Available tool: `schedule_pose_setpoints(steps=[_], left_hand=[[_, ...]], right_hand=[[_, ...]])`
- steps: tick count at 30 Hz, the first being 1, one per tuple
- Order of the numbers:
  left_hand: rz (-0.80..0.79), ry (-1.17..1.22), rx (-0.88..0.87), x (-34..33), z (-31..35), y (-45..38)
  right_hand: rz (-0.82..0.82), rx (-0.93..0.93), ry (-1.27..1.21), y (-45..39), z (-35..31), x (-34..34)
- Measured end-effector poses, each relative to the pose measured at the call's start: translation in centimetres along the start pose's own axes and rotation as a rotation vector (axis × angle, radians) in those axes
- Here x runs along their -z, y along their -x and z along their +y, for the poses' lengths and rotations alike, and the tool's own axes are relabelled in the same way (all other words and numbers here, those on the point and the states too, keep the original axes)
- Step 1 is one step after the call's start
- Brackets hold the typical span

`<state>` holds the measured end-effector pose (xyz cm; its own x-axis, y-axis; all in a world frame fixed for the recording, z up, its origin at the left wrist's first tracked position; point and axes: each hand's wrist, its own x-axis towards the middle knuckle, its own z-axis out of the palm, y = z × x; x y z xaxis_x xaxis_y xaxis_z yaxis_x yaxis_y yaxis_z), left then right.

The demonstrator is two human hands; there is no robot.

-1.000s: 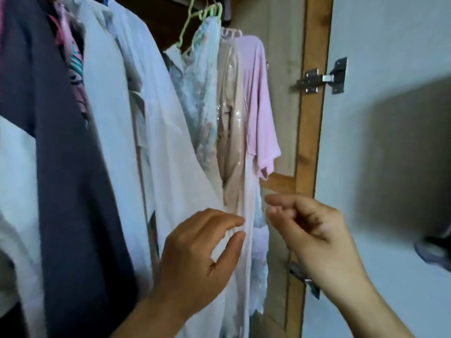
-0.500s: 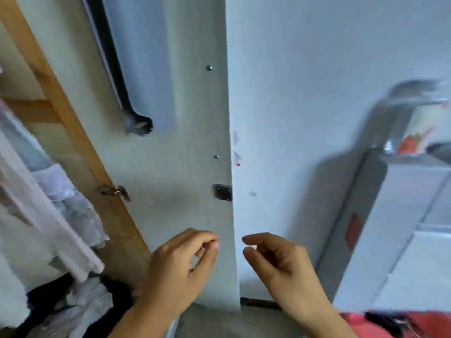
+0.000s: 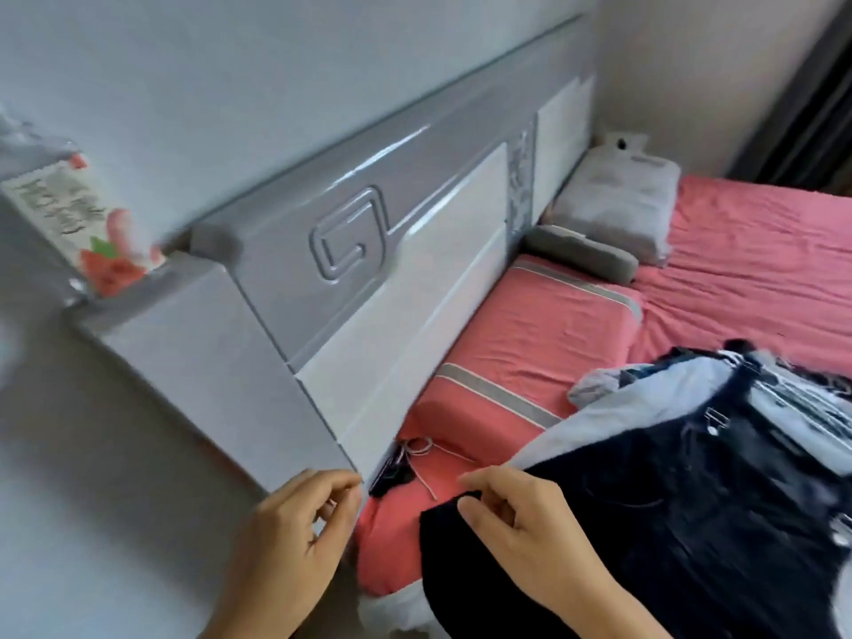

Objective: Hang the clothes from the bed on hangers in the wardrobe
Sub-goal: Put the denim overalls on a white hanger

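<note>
Clothes heaped on bed, dark garment lengthwise toward viewer.

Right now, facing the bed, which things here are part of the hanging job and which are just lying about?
Part of the job:
- dark garment, on top of the pile
- pale grey garment beneath it
- left hand and right hand, both holding nothing

Just lying about:
- red pillow
- grey cushion
- folded grey blanket
- cords by the headboard
</note>
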<state>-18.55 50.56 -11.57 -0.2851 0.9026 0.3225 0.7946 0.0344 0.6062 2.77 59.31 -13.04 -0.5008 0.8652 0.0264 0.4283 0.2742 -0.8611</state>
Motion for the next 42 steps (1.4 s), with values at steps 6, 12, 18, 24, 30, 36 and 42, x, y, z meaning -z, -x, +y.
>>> schedule_pose_setpoints(steps=[6,12,18,24,30,36,42], left_hand=[[-0.334,0.082,-0.184,-7.5,1.3,-8.4],[-0.550,0.163,-0.330,-15.3,6.5,-12.4],[-0.699,0.122,-0.424,-22.3,11.9,-13.8],[-0.796,0.012,-0.439,-30.1,17.6,-14.5],[-0.854,-0.063,-0.408,-41.2,24.7,-15.2],[-0.952,-0.096,-0.366,-52.4,29.2,-15.9],[-1.005,-0.150,-0.374,-61.3,31.2,-16.7]], right_hand=[[0.394,-0.306,0.056,3.5,4.8,5.5],[0.683,-0.484,0.086,7.7,8.4,9.8],[0.865,-0.557,0.107,10.4,13.3,15.3],[0.851,-0.671,0.257,11.1,22.5,23.4],[0.781,-0.709,0.302,9.3,34.1,32.7],[0.691,-0.779,0.253,7.2,45.7,38.1],[0.671,-0.846,0.327,4.4,56.1,42.5]])
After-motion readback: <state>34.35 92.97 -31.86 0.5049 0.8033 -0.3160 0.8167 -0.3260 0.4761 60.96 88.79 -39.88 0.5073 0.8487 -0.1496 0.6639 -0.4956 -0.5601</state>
